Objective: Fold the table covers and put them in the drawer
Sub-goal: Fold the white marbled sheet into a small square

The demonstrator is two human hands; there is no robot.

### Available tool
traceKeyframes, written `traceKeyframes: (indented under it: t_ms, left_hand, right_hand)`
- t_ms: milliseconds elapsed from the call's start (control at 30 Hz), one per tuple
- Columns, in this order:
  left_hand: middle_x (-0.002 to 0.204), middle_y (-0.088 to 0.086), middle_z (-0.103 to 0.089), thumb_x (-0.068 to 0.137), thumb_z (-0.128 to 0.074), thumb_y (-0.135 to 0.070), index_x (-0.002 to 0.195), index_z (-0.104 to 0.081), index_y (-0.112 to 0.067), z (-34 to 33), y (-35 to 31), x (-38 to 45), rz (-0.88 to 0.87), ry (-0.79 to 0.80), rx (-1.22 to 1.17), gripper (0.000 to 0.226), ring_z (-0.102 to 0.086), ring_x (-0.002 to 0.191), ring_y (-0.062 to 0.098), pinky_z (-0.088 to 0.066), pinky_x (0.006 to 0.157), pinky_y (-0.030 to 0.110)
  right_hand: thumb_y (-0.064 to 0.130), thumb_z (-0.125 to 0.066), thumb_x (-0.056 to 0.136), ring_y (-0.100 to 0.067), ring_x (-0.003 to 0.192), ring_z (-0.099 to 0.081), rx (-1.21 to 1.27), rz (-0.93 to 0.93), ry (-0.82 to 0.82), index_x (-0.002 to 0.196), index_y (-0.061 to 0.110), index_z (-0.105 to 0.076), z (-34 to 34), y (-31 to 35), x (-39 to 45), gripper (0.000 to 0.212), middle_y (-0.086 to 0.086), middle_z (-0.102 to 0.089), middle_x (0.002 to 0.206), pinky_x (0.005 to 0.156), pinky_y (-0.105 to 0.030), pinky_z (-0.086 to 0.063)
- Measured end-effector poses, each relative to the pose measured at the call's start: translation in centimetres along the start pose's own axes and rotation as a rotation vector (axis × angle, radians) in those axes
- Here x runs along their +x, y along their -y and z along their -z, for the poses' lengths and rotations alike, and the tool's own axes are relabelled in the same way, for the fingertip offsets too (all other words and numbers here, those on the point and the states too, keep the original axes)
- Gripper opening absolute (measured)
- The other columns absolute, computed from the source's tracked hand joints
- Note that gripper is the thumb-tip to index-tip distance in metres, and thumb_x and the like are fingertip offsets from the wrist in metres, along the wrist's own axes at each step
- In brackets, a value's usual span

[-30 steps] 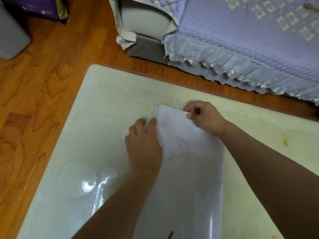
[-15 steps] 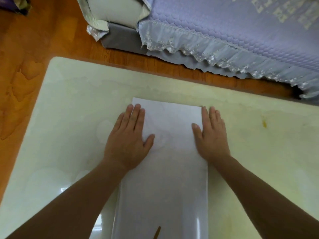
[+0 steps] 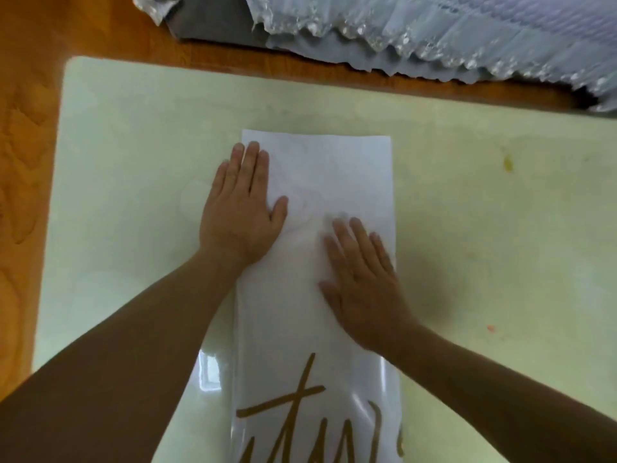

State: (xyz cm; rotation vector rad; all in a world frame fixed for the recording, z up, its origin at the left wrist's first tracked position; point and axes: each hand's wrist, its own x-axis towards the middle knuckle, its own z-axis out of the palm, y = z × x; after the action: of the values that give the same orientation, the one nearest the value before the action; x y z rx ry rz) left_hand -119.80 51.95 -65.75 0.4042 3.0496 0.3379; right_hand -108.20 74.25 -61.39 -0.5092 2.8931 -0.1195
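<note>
**Both palms flat on the folded table cover**

The left hand (image 3: 242,208) lies flat with its fingers straight and together, thumb spread to the side. It rests across the left edge of the table cover (image 3: 317,295), so that the outer fingers lie on the table and the thumb side presses the sheet. The right hand (image 3: 362,284) is also spread flat, fingers straight and slightly blurred, and lies wholly on the cover, nearer to the person than the left one and close to the sheet's right edge. Neither hand grips or pinches anything; both only press down with open palms. The two forearms come in from the bottom corners of the view.

The table cover is a white, glossy sheet folded into a long narrow strip. It lies lengthwise on the table, its far end squared off ahead of the left fingertips and its near end running out of the bottom of the view. Brown handwritten-style lettering (image 3: 300,416) shows on its near part.

The table (image 3: 133,162) has a pale cream, shiny top with a rounded far-left corner and a small yellowish stain (image 3: 508,163) to the right. Around it is an orange-brown wooden floor (image 3: 26,128). Beyond the table's far edge stands a piece of furniture under a lilac cover with a lace frill (image 3: 434,41).
</note>
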Motion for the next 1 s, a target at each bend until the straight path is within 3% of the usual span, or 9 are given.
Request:
traceKeyframes:
  t_ms: [100,233,367,500,667,833,1000]
  left_hand:
    - [0.168,0.016,-0.015,0.101,-0.032,-0.049,0.16,-0.021,-0.003,-0.2,0.1,-0.3,-0.005,0.015,0.003,0.075,-0.01,0.156,0.031,-0.012,0.126,0.048]
    - [0.169,0.015,-0.012,0.105,-0.026,-0.047,0.16,-0.02,-0.005,1.4,-0.4,-0.2,-0.016,0.036,0.075,0.07,-0.008,0.156,0.033,-0.005,0.126,0.051]
    - [0.168,0.02,-0.013,0.105,-0.032,-0.039,0.159,-0.023,-0.003,3.9,-3.6,-5.6,-0.242,-0.009,0.1,0.065,-0.008,0.156,0.038,-0.007,0.125,0.057]
    - [0.168,0.017,-0.014,0.104,-0.033,-0.049,0.16,-0.028,-0.012,3.2,-3.5,-13.8,-0.464,0.198,0.05,0.067,-0.004,0.156,0.035,-0.013,0.124,0.055]
    - [0.17,0.012,-0.005,0.102,-0.032,-0.055,0.162,-0.017,-0.024,1.0,-0.2,-13.8,-0.547,0.3,0.109,0.069,0.001,0.157,0.033,-0.01,0.126,0.052]
    - [0.17,0.013,-0.004,0.103,-0.03,-0.055,0.163,-0.015,-0.023,1.3,-0.5,-13.9,-0.545,0.292,0.127,0.069,0.003,0.157,0.034,-0.011,0.125,0.053]
    - [0.17,0.014,-0.004,0.103,-0.032,-0.054,0.163,-0.014,-0.023,1.2,-0.7,-13.9,-0.542,0.291,0.134,0.07,0.002,0.156,0.035,-0.011,0.125,0.054]
  right_hand:
    - [0.051,-0.032,0.104,-0.031,0.155,-0.004,0.023,-0.038,0.032,0.159,0.012,-0.022,-2.7,1.5,-4.6,0.068,-0.012,-0.009,0.168,0.122,-0.054,-0.02]
    - [0.052,-0.031,0.103,-0.031,0.156,-0.001,-0.007,-0.049,0.069,0.16,0.014,-0.017,-3.3,0.8,-4.0,0.07,-0.011,-0.006,0.168,0.124,-0.051,-0.015]
    - [0.053,-0.029,0.104,-0.029,0.156,0.003,-0.046,-0.06,0.089,0.161,0.014,-0.014,-3.3,1.1,-4.3,0.071,-0.011,-0.003,0.169,0.125,-0.049,-0.011]
    - [0.054,-0.029,0.104,-0.029,0.155,0.004,-0.045,-0.063,0.083,0.161,0.013,-0.012,-3.2,1.2,-4.2,0.072,-0.012,-0.002,0.169,0.125,-0.049,-0.01]
    - [0.053,-0.033,0.103,-0.03,0.156,-0.001,0.0,-0.052,0.033,0.16,0.012,-0.019,-3.2,1.0,-4.3,0.071,-0.012,-0.008,0.168,0.125,-0.049,-0.011]
    - [0.036,-0.047,0.103,-0.031,0.152,-0.021,0.276,-0.008,-0.169,0.149,0.007,-0.045,-2.7,-0.5,-4.8,0.054,-0.015,-0.03,0.162,0.122,-0.051,-0.023]
    - [0.046,-0.032,0.106,-0.029,0.155,-0.005,-0.043,0.039,0.01,0.159,0.012,-0.022,-2.9,-5.5,-5.8,0.064,-0.008,-0.013,0.168,0.123,-0.056,-0.012]
